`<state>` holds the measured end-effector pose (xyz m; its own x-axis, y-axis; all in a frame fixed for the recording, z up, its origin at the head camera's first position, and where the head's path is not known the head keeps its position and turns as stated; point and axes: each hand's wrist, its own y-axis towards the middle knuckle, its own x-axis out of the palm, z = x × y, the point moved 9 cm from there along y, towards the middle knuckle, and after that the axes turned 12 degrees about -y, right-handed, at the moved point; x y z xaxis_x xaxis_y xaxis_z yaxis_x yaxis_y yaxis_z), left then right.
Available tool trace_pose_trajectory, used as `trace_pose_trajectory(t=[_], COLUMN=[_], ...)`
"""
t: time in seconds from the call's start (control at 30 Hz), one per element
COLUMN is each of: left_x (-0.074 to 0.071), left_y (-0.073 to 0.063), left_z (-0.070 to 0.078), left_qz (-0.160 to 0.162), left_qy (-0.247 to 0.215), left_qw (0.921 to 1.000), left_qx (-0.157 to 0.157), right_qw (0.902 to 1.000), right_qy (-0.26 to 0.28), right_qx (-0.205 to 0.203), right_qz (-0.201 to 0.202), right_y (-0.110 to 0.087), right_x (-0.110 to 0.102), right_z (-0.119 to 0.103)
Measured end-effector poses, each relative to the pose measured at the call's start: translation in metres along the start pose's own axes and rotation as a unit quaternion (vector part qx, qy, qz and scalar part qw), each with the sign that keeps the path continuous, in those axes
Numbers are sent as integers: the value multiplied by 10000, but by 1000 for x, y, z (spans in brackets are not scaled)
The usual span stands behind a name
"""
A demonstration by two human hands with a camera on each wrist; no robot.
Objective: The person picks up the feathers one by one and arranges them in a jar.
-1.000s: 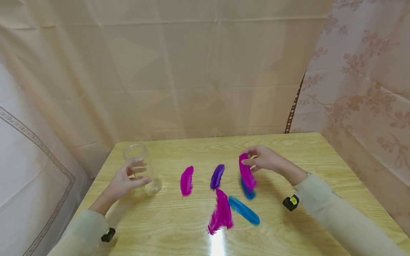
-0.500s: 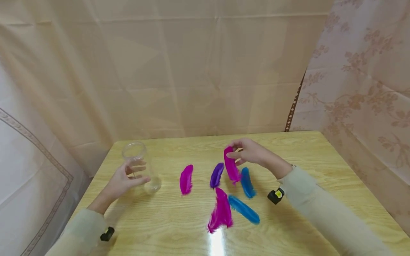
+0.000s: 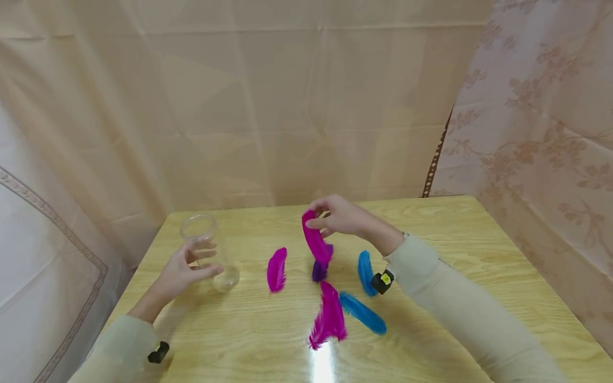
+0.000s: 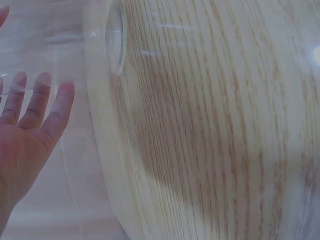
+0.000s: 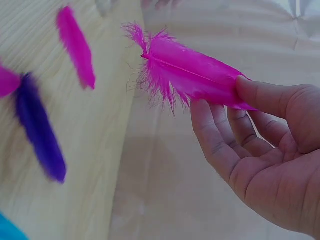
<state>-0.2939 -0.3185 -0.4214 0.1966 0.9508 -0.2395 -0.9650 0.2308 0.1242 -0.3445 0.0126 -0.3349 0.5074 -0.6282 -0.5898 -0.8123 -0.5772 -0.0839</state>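
My left hand (image 3: 179, 272) grips a tall clear jar (image 3: 226, 268), its open rim facing up, at the left of the table. In the left wrist view, its fingers (image 4: 32, 107) show along the see-through wall. Between thumb and fingertips, my right hand (image 3: 342, 215) pinches a magenta feather (image 3: 313, 236) by one end. Its fluffy end hangs over a purple feather (image 3: 317, 273) lying on the table, partly covering it in the head view. The right wrist view shows the held feather (image 5: 192, 77) in full, with the purple feather (image 5: 40, 130) off to the left.
A pink feather (image 3: 276, 270) lies between the jar and the purple feather. Magenta feathers (image 3: 330, 314) lie nearer the front, beside a blue feather (image 3: 363, 314). Another blue feather (image 3: 365, 272) is partly behind the right wrist camera (image 3: 382, 282). Curtains (image 3: 287, 106) hang behind the table.
My right hand has carried the magenta feather leftward, from over a blue feather to over the purple one. My left hand and the jar have stayed in place.
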Motion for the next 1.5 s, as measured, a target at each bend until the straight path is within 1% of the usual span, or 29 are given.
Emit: trace_pose_trajectory(t=[0.17, 0.37, 0.5, 0.63, 0.77, 0.87, 1.03, 1.13, 1.23, 1.37, 1.5], left_x=[0, -1, 0, 1, 4, 5, 5, 4, 2, 0, -2], left_y=[2, 4, 6, 10, 12, 13, 13, 11, 8, 4, 2], left_z=[-1, -3, -2, -1, -1, -2, 0, 0, 0, 0, 1], left_qz=[6, -30, -62, -59, -73, -91, -82, -77, -46, -14, -16], left_qy=[0, 37, 98, 227, 203, 180, 296, 262, 156, 128, 90], left_qw=[10000, 10000, 9999, 9997, 9998, 9998, 9995, 9996, 9998, 9999, 9999], left_qx=[25, 20, 19, 22, -15, -34, -21, -53, -72, -66, -67], right_qw=[9995, 9983, 9965, 9940, 9916, 9919, 9918, 9905, 9889, 9830, 9764], right_qy=[-224, -320, -465, -577, -609, -430, -187, -17, 354, 909, 1161], right_qx=[-210, -443, -650, -906, -1135, -1190, -1255, -1373, -1404, -1463, -1617], right_qz=[-28, -197, -243, -211, -140, -136, -163, 38, 320, 628, 832], right_y=[11, 23, 32, 40, 45, 46, 48, 52, 57, 61, 62], right_x=[5, 19, 27, 31, 32, 35, 42, 44, 45, 47, 46], right_z=[-22, -47, -66, -84, -102, -112, -126, -135, -140, -146, -155])
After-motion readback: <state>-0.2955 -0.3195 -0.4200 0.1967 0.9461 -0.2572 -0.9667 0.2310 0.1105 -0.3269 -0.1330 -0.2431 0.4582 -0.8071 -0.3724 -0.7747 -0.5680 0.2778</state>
